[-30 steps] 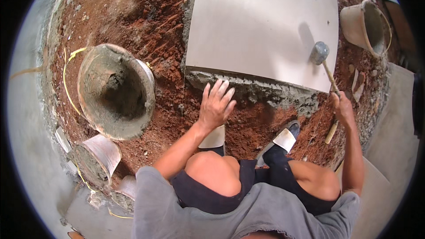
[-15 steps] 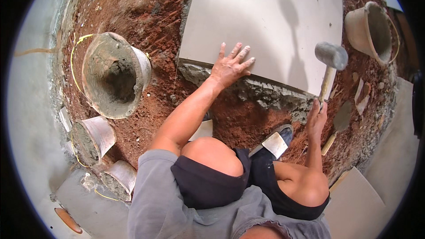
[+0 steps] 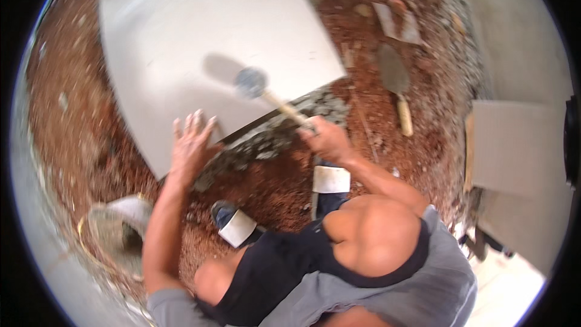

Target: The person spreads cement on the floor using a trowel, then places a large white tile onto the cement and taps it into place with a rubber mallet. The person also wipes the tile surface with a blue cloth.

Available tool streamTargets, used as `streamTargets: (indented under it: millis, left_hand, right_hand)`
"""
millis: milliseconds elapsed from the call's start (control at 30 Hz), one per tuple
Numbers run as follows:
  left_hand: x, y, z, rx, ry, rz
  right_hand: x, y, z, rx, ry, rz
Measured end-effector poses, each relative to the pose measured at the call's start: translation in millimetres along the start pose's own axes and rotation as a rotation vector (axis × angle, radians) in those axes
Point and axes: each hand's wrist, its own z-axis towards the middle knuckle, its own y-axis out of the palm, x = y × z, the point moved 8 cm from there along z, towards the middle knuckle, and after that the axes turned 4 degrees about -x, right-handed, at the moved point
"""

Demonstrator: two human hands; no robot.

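Note:
A large pale tile (image 3: pixel 212 30) lies on a bed of grey mortar (image 3: pixel 272 139) over reddish soil. My left hand (image 3: pixel 192 145) rests with spread fingers on the tile, by its near edge. In my right hand (image 3: pixel 327 142) is the wooden handle of a mallet, the fingers wrapped round its end. The grey mallet head (image 3: pixel 251 83) is over the tile's near part, beside its own shadow; whether it touches the surface I cannot tell. Both hands are a little blurred.
A trowel (image 3: pixel 394 75) lies on the soil to the right, below a broken tile piece (image 3: pixel 399 27). At lower left stands a mortar-stained bucket (image 3: pixel 136 209), partly behind my left arm. Pale flat panels (image 3: pixel 517 145) are at the right. My slippers (image 3: pixel 331 180) stand near the mortar edge.
My view has swung to the right. The mallet, held upright by the tile's right corner before, has tipped leftward over the tile. My left hand is still spread at the near edge, now closer to its left corner.

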Motion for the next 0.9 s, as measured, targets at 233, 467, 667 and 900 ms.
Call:
streamTargets:
  millis: [233,467,667,900]
  left_hand:
    - [28,-37,46,-0.161,-0.034,0.004]
    - [37,-12,51,0.029,-0.153,-0.125]
    - [33,-6,52,0.057,-0.085,-0.124]
    - [32,-8,50,-0.023,-0.103,-0.235]
  right_hand:
    - [15,1,-8,0.06,-0.034,0.102]
    - [15,-19,-9,0.089,-0.074,0.214]
    - [-6,-36,0,0.107,-0.177,0.207]
    - [0,-34,19,0.064,-0.045,0.132]
